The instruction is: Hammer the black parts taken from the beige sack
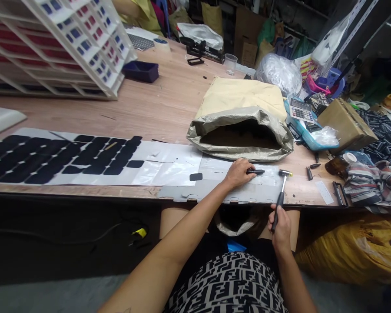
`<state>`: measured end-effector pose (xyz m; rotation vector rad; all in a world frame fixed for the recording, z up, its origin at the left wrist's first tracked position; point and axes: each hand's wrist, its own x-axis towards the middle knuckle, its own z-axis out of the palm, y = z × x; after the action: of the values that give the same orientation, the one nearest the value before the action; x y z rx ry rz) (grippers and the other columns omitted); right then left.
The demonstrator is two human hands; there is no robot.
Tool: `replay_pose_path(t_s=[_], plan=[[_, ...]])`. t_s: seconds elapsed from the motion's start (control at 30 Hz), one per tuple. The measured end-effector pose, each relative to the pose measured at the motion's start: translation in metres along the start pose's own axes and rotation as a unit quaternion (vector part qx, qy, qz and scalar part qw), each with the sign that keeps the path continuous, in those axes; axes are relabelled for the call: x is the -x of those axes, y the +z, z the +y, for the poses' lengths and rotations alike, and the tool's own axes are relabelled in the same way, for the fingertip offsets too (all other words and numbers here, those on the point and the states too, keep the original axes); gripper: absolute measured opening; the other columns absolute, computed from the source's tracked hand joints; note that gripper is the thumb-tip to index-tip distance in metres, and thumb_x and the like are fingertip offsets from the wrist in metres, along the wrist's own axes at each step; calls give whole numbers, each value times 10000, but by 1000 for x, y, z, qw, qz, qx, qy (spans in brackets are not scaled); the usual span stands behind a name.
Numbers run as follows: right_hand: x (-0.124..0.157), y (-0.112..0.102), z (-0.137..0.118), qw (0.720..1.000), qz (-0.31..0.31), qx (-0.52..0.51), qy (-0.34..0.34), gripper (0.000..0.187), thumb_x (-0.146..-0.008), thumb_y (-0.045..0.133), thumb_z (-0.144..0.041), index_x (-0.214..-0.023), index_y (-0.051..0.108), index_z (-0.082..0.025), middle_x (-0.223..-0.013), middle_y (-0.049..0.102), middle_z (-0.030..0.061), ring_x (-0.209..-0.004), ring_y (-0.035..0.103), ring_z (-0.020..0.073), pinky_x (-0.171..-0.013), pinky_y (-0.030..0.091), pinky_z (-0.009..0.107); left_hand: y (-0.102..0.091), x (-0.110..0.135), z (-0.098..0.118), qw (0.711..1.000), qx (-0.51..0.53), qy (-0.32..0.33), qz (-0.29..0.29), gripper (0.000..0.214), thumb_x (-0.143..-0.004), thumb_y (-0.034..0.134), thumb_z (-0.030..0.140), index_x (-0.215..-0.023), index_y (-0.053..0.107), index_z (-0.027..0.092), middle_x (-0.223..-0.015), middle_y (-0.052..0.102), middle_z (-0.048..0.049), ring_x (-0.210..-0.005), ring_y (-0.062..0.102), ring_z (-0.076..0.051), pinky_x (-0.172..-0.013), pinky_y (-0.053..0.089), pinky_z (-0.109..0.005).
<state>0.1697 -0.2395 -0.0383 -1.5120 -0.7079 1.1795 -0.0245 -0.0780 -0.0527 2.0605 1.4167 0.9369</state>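
Note:
My left hand (239,172) is closed on a slim black pen-like piece (256,171), which lies over the pale sheet in front of the sack. In my right hand (282,227) is a small hammer (279,202), gripped by its black handle at the table's front edge. The hammer's head, with a yellowish end, rests at or just above the tabletop, right of the black piece. Right behind my left hand gapes the mouth of a tan woven sack (241,102). Left of the hand, a small black rectangular piece (196,177) lies on the white sheet.
Rows of black rectangles (35,161) cover the sheet's left part. A white plastic crate (94,48) stands back left, near a dark blue tray (140,71). On the right are a calculator (301,110), a cardboard box (345,124), a brown jar (337,166) and a striped cloth (371,182).

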Motion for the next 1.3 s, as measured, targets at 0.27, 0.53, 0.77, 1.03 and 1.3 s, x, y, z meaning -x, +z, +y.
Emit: replay_pose_path(t_s=[0.27, 0.53, 0.77, 1.03, 1.3], plan=[[-8, -2, -5, 992, -4, -114, 44, 461, -754, 697, -626, -865, 584, -193, -499, 465, -87, -375, 404, 69, -362, 251, 180, -10, 3, 0, 998, 41, 23, -35, 214, -833, 729, 353, -1008, 766, 236, -927, 667, -43, -971, 548, -237, -925, 427, -391], [-10, -2, 2, 996, -6, -89, 27, 512, -747, 663, -693, -852, 563, -202, -494, 482, -85, -364, 395, 72, -346, 237, 178, -45, 83, 13, 973, 49, 161, -159, 182, -843, 747, 409, -989, 780, 306, -1263, 615, -43, -1223, 486, -269, -1085, 347, -440], [-12, -2, 6, 997, -8, -77, 11, 500, -799, 610, -699, -861, 543, -207, -500, 479, -86, -365, 397, 75, -352, 247, 184, -30, 122, 26, 970, -111, 180, -116, 243, -739, 807, 213, -970, 768, 274, -1427, 535, -83, -1347, 423, -336, -1116, 340, -523], [-11, 0, 7, 998, 10, -67, 6, 500, -789, 617, -698, -860, 539, -209, -488, 481, -84, -365, 387, 77, -350, 248, 186, -46, 66, 23, 992, 18, 119, -38, 240, -870, 702, 401, -1049, 735, 246, -1143, 675, -75, -1108, 582, -243, -1010, 448, -392], [-11, 1, 10, 998, 14, -67, 5, 525, -770, 627, -720, -844, 533, -209, -485, 492, -81, -357, 370, 73, -338, 248, 184, -33, -59, 11, 991, -113, -53, -50, 607, -906, 617, 467, -1443, 505, 208, -1330, 565, -141, -1217, 494, -336, -1016, 398, -458]])
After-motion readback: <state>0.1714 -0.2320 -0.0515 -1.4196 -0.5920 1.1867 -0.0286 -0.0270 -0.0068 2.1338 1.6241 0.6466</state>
